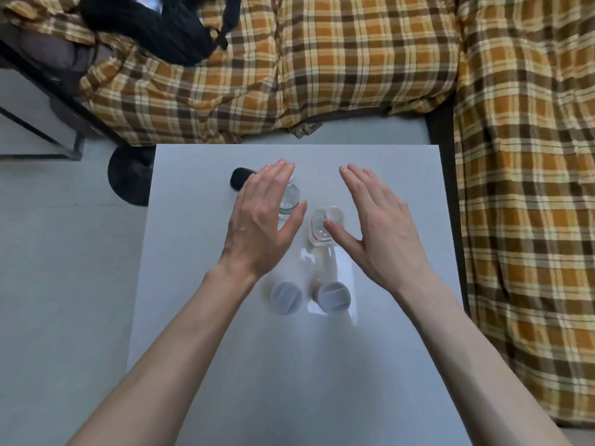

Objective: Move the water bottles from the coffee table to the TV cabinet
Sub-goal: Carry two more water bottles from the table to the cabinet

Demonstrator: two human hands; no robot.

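Observation:
Several clear water bottles stand upright on the white coffee table [225,365], seen from above. One clear bottle [289,201] is partly hidden behind my left hand [262,220]. A second clear bottle [323,225] with a white cap stands between my hands, close to the thumb of my right hand [376,226]. Nearer to me stand two bottles with grey caps, the left one [286,298] and the right one [333,297]. A black-capped bottle [240,178] peeks out beyond my left hand. Both hands hover flat above the bottles, fingers apart, holding nothing.
A sofa under an orange and brown plaid cover [322,75] runs along the far side and down the right [528,220]. A black bag [161,27] lies on it at the far left. A dark round base [128,175] stands on the grey floor by the table's left corner.

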